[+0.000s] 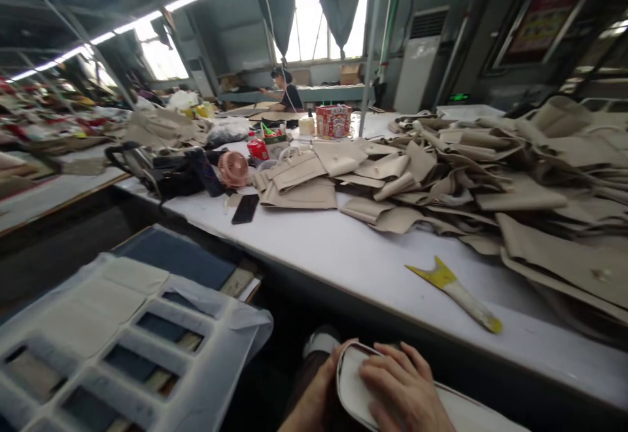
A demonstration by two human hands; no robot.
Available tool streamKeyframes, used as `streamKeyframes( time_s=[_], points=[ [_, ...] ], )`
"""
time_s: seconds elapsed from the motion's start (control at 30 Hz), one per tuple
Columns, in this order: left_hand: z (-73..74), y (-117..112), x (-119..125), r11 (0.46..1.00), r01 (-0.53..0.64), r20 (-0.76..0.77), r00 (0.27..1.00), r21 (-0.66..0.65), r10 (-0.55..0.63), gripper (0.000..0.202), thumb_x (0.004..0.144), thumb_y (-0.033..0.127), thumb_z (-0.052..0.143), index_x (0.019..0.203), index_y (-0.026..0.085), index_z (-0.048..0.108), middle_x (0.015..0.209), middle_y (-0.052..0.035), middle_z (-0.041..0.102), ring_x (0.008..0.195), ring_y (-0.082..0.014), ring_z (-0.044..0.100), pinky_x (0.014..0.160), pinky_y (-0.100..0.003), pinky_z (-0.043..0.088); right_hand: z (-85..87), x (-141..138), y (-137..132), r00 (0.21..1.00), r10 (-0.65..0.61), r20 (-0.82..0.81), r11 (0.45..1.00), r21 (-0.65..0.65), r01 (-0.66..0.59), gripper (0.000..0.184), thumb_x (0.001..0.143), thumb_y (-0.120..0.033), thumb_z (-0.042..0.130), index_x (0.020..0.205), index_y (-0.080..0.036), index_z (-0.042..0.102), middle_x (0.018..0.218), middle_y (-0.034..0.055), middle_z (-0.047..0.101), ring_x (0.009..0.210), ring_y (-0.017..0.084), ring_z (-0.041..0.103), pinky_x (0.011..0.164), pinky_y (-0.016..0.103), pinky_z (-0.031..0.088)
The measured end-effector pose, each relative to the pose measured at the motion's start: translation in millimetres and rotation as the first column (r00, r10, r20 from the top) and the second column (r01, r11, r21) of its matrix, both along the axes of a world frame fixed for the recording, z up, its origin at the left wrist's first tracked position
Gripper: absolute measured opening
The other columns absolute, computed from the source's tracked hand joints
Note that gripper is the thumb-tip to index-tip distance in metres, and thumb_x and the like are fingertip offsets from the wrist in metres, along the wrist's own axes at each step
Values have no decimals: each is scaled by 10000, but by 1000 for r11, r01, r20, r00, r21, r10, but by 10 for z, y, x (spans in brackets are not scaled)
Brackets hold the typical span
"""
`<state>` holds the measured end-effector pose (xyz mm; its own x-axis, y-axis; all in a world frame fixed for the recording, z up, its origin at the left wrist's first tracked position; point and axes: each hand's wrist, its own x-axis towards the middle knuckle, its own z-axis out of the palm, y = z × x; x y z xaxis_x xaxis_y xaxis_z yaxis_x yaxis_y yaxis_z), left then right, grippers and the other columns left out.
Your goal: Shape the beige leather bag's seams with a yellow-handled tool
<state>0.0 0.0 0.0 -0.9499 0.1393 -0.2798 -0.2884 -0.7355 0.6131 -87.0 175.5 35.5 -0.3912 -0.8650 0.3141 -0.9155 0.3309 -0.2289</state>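
Observation:
Low in the head view, a pale leather bag piece (354, 374) with a rounded, edged end lies across my lap. My left hand (321, 379) grips its left rim, with the thumb side along the curved edge. Across the top of the same piece bends my right hand (400, 383), its fingers pressed on the surface and reaching the far edge. The piece runs on to the lower right, past my right wrist. Its underside is hidden. On the white table (314, 249) beyond lies a yellow-tipped tool with a forked end (454, 294), apart from both hands.
Beige leather pieces (441, 163) are heaped along the table's back and right. A phone (245, 209), a pink fan (233, 169) and a red patterned box (333, 122) stand further left. At lower left is a white plastic tray (196, 393). A person (289, 95) sits behind.

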Motion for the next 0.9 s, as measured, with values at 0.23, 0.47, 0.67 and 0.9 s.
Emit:
streamKeyframes(
  time_s=[0.23,0.47,0.67,0.9],
  points=[
    [57,-40,50,993,-29,122,992,118,15,572,849,608,643,1238,191,683,1157,-87,709,1243,-310,549,1142,-378,323,161,128,-92,972,-54,229,997,68,39,389,925,-370,586,1296,-404,477,1283,-100,644,1300,274,498,1072,450,47],
    [-1,-56,64,999,-18,171,985,44,11,619,840,658,622,1219,174,690,1146,-103,696,1241,-311,531,1161,-395,264,291,60,-188,906,-84,415,981,193,3,389,890,-313,572,1262,-404,503,1291,-62,623,1325,295,466,1094,528,120],
    [-11,-85,36,998,10,99,995,58,-16,554,839,639,633,1199,224,705,1244,-74,661,1280,-331,502,1176,-413,255,222,90,-177,966,-35,257,998,58,21,322,890,-322,598,1206,-353,545,1189,-48,679,1214,257,574,1064,463,248],
    [-43,-118,20,996,45,62,997,79,-50,515,855,616,623,1201,242,703,1275,-81,651,1346,-340,453,1168,-437,280,178,99,-179,995,-30,90,998,-47,34,334,823,-313,688,1135,-326,569,1055,-69,717,1120,238,641,1023,403,311]
  ],
)
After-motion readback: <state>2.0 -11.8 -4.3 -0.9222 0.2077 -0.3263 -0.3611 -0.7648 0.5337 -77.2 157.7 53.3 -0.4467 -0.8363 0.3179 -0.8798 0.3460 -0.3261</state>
